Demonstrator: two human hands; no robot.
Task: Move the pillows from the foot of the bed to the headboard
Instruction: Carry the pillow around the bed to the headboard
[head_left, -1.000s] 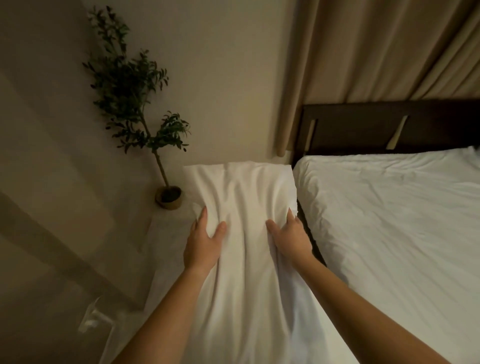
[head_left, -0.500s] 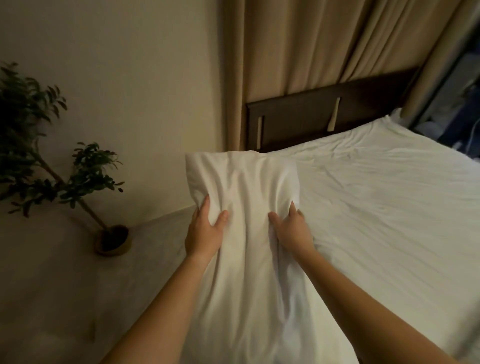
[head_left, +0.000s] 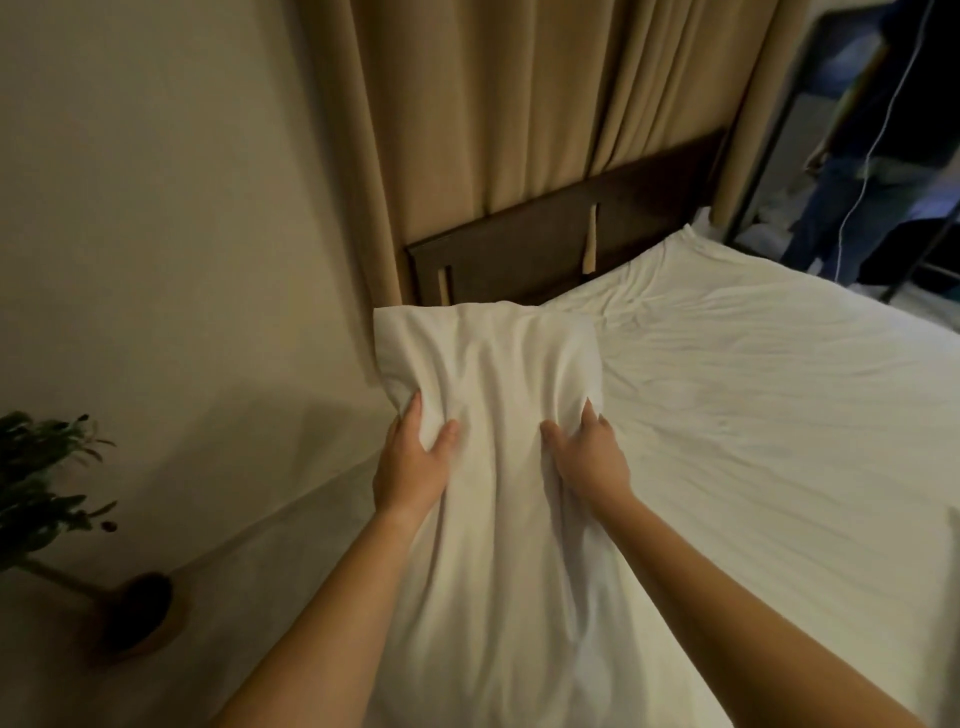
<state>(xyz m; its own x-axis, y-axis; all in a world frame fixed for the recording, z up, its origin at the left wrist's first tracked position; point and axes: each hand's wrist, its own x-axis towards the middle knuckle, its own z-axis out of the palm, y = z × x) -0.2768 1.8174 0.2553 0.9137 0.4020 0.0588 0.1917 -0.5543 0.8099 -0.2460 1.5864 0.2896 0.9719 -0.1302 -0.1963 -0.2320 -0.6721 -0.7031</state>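
Observation:
A long white pillow (head_left: 498, 374) hangs lengthwise between my arms, held off the bed. My left hand (head_left: 413, 462) grips its left side and my right hand (head_left: 589, 457) grips its right side, both pinching the cloth. The pillow's far end covers the left corner of the dark wooden headboard (head_left: 550, 239). The bed (head_left: 779, 415) with a wrinkled white sheet stretches to the right of the pillow. No other pillow is in view.
Beige curtains (head_left: 519, 104) hang behind the headboard. A potted plant (head_left: 47, 509) stands on the floor at the lower left by the pale wall. At the top right, past the bed's far side, a person's legs (head_left: 831, 218) and a white cable show.
The view has swung right and closer to the headboard. The pillow, still gripped by both hands, has moved from beside the bed to in front of the headboard's left corner.

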